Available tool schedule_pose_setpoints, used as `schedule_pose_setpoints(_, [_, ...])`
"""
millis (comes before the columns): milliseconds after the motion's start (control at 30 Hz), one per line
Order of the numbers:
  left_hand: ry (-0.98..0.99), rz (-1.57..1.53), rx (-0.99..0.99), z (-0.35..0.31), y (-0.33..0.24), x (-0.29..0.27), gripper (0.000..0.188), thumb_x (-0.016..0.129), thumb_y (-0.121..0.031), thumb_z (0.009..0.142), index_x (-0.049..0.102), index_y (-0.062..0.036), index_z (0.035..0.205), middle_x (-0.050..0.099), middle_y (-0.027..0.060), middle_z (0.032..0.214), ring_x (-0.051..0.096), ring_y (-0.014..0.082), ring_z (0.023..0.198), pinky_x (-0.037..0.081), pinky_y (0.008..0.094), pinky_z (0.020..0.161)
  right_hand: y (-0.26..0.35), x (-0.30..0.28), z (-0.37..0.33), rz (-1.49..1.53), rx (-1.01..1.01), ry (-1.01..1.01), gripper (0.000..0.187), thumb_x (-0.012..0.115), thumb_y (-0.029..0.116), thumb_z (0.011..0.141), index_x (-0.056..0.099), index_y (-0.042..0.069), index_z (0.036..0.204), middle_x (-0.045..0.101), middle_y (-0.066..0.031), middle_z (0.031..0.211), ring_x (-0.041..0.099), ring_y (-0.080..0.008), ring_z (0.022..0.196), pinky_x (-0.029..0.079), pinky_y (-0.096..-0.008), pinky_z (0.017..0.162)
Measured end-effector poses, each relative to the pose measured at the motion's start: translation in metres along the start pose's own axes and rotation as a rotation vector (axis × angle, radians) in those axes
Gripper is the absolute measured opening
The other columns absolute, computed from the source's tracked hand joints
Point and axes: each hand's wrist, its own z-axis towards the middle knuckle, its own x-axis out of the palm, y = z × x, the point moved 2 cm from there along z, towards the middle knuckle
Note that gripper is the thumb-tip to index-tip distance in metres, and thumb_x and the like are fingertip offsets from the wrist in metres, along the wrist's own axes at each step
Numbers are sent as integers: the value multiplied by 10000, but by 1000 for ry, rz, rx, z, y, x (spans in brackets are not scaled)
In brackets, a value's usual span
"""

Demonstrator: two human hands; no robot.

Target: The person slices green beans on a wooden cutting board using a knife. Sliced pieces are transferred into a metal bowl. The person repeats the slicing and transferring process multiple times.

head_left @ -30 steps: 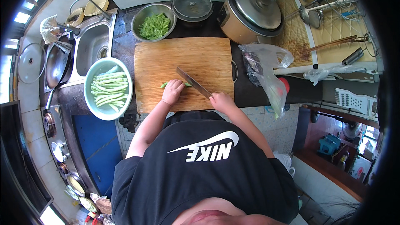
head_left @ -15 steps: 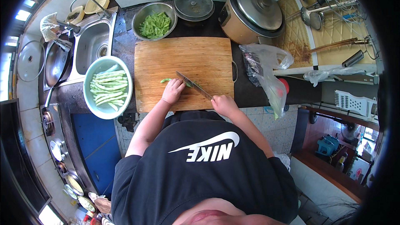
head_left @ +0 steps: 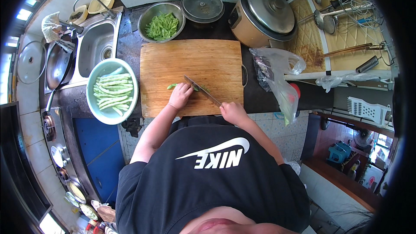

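Observation:
A green bean (head_left: 172,86) lies across the wooden cutting board (head_left: 190,58), its left end sticking out past my left hand (head_left: 181,95). The fingers of that hand are curled down and press the bean to the wood. In my right hand (head_left: 233,112) is the handle of a kitchen knife (head_left: 203,91). Its blade slants up and left, close beside my left fingertips and over the bean. Small green bits show along the blade's right side. To the left of the board, a pale green basin (head_left: 135,90) holds several long whole beans (head_left: 113,90).
Behind the board stand a steel bowl (head_left: 143,25) of cut green pieces, a lidded pot (head_left: 202,6) and a big rice cooker (head_left: 255,19). A plastic bag (head_left: 279,76) hangs over the counter edge at right. The sink (head_left: 93,45) is at far left, beside a wok (head_left: 58,65).

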Motion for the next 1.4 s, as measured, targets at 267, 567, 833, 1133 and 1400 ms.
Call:
schedule_pose_setpoints(267, [10,-19,-21,1,0,0,205,531,-73,719,576,-49,918,554,103,947,536,279,867,446,396,786,1,13,17,30,17,32,262,490,243,878,605,28,782,631,-205,715,626,-385,694,497,-493,653])
schedule_pose_setpoints(567, [-3,-26,3,2,0,-2,151,525,-80,715,558,-55,861,545,96,908,534,272,857,438,390,789,0,20,27,112,44,-40,278,493,255,883,595,14,789,625,-212,715,613,-399,686,483,-494,642])
schedule_pose_setpoints(833, [-11,-8,9,2,0,-1,156,522,-78,721,559,-55,871,548,91,912,535,266,858,437,386,796,3,10,5,76,48,-10,270,492,249,879,602,20,789,630,-209,710,619,-395,681,489,-497,652])
schedule_pose_setpoints(1133, [-13,0,5,3,-1,-4,157,525,-77,725,566,-55,876,558,89,934,538,259,864,437,382,796,7,11,19,18,-26,7,266,478,242,881,606,25,794,640,-204,739,628,-388,701,497,-495,649])
schedule_pose_setpoints(1400, [-53,47,0,4,-3,-8,111,531,-97,715,562,-70,818,569,71,913,550,247,876,440,377,791,14,23,43,55,27,-26,303,490,285,881,611,24,788,632,-202,706,622,-391,679,491,-494,642])
